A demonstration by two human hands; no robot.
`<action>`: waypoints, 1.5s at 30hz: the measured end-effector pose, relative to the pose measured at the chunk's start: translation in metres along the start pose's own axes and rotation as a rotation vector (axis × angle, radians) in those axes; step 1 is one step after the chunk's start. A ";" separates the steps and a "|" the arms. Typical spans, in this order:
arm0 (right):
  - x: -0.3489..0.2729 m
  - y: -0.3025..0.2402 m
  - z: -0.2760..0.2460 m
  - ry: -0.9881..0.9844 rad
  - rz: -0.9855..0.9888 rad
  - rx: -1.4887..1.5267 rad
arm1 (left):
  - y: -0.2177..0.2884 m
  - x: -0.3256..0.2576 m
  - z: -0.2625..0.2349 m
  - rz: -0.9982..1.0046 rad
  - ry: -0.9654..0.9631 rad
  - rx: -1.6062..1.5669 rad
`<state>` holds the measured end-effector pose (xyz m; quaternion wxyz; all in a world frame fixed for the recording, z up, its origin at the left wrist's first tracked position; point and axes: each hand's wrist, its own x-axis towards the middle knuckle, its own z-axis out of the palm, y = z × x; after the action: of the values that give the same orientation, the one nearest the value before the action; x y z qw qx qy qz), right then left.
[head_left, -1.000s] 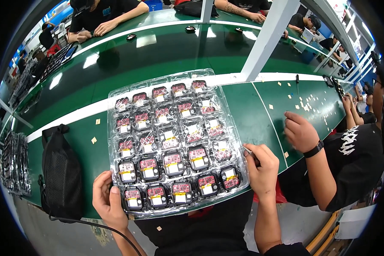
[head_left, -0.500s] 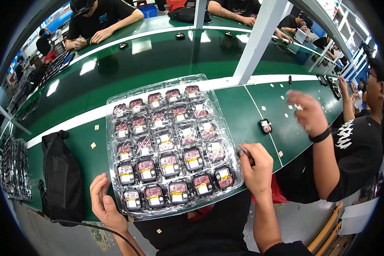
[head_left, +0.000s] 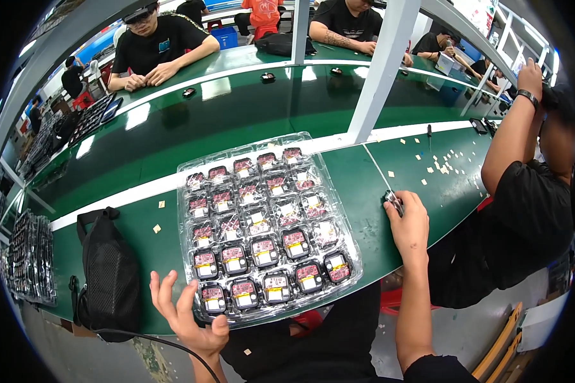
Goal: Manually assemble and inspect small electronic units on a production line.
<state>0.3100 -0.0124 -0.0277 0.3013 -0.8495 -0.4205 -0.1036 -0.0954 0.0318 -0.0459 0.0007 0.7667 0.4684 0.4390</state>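
A clear plastic tray (head_left: 348, 214) lies in front of me, its pockets filled with several small black square electronic modules (head_left: 263, 251) with red circuit boards, white blocks and yellow tape. My left hand (head_left: 195, 316) is at the tray's near left corner, fingers spread and holding nothing. Whether its fingertips touch the rim I cannot tell. Right of the tray, my right hand (head_left: 410, 230) is closed round another such module (head_left: 393, 202) on the green table. The fingers hide much of that module.
A black mesh bag (head_left: 110, 274) lies left of the tray, with stacked trays (head_left: 30, 258) farther left. Beyond a white rail runs a green conveyor (head_left: 230, 115) carrying a few modules. A grey post (head_left: 384, 70) rises ahead. Small tan pieces (head_left: 442, 167) and a co-worker (head_left: 524, 210) are at right.
My right hand has moved from the tray's right edge to the module on the table and closed on it. My left hand's fingers have spread. The co-worker's arm has risen.
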 end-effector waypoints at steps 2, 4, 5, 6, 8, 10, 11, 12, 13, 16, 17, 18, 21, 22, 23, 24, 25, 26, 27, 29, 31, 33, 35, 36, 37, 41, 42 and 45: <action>-0.001 -0.001 -0.006 -0.072 0.034 0.056 | 0.008 -0.007 0.000 0.014 -0.054 0.010; -0.005 -0.007 -0.007 -0.076 0.039 0.234 | 0.019 -0.012 -0.003 0.061 -0.070 0.124; -0.011 -0.017 -0.013 -0.139 0.147 0.355 | 0.022 -0.020 -0.003 0.077 -0.048 0.133; -0.021 -0.029 -0.021 -0.150 0.143 0.358 | 0.027 -0.025 -0.005 0.125 -0.041 0.101; -0.052 -0.047 -0.038 -0.070 0.026 0.783 | 0.041 -0.035 -0.012 0.247 -0.087 -0.061; -0.084 -0.063 -0.045 -0.093 -0.294 0.911 | 0.065 -0.017 -0.027 0.271 -0.118 -0.365; -0.092 -0.078 -0.050 -0.158 -0.401 0.925 | 0.068 -0.024 -0.021 0.206 -0.136 -0.552; -0.100 -0.092 -0.053 -0.220 -0.504 0.930 | 0.075 -0.031 -0.018 0.049 -0.197 -0.771; -0.108 -0.096 -0.053 -0.287 -0.549 0.949 | 0.083 -0.032 -0.015 -0.107 -0.233 -0.925; -0.129 -0.101 -0.053 -0.417 -0.587 0.996 | 0.109 -0.029 -0.011 -0.552 -0.292 -1.328; -0.134 -0.103 -0.050 -0.417 -0.593 1.051 | 0.102 -0.028 -0.012 -0.493 -0.362 -1.249; -0.141 -0.105 -0.045 -0.402 -0.597 1.064 | 0.095 -0.028 -0.013 -0.434 -0.430 -1.171; -0.150 -0.109 -0.041 -0.422 -0.552 1.064 | 0.094 -0.032 -0.014 -0.527 -0.405 -1.207; -0.151 -0.108 -0.036 -0.408 -0.580 1.077 | 0.094 -0.034 -0.015 -0.541 -0.388 -1.203; -0.152 -0.108 -0.034 -0.395 -0.607 1.091 | 0.094 -0.036 -0.014 -0.572 -0.365 -1.226; -0.153 -0.108 -0.035 -0.404 -0.600 1.100 | 0.095 -0.037 -0.012 -0.571 -0.321 -1.258; -0.154 -0.107 -0.041 -0.415 -0.564 1.044 | 0.098 -0.036 -0.011 -0.600 -0.305 -1.321; -0.155 -0.105 -0.046 -0.426 -0.530 0.989 | 0.100 -0.037 -0.012 -0.630 -0.287 -1.382; -0.160 -0.100 -0.039 -0.441 -0.505 0.974 | 0.098 -0.037 -0.008 -0.600 -0.279 -1.414; -0.164 -0.095 -0.043 -0.480 -0.425 0.900 | 0.100 -0.037 -0.007 -0.667 -0.249 -1.482; -0.161 -0.101 -0.049 -0.445 -0.416 0.813 | 0.099 -0.037 -0.006 -0.686 -0.248 -1.517; -0.157 -0.101 -0.046 -0.411 -0.481 0.780 | 0.098 -0.036 -0.005 -0.679 -0.230 -1.494; -0.162 -0.103 -0.045 -0.340 -0.463 0.764 | 0.100 -0.036 -0.005 -0.667 -0.209 -1.460; -0.161 -0.103 -0.045 -0.339 -0.463 0.763 | 0.100 -0.035 -0.005 -0.666 -0.210 -1.460; -0.160 -0.103 -0.044 -0.319 -0.503 0.733 | 0.101 -0.033 -0.006 -0.697 -0.199 -1.512; -0.152 -0.106 -0.043 -0.285 -0.649 0.648 | 0.094 -0.046 -0.006 -0.723 -0.288 -1.629; -0.151 -0.106 -0.043 -0.286 -0.648 0.647 | 0.092 -0.046 -0.003 -0.725 -0.289 -1.630; -0.151 -0.105 -0.041 -0.235 -0.681 0.609 | 0.089 -0.048 0.005 -0.556 -0.195 -1.672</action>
<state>0.1371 -0.0866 -0.0154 0.4359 -0.5422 -0.7178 0.0282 -0.0370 -0.0507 -0.0443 0.7074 0.4078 0.1613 0.5543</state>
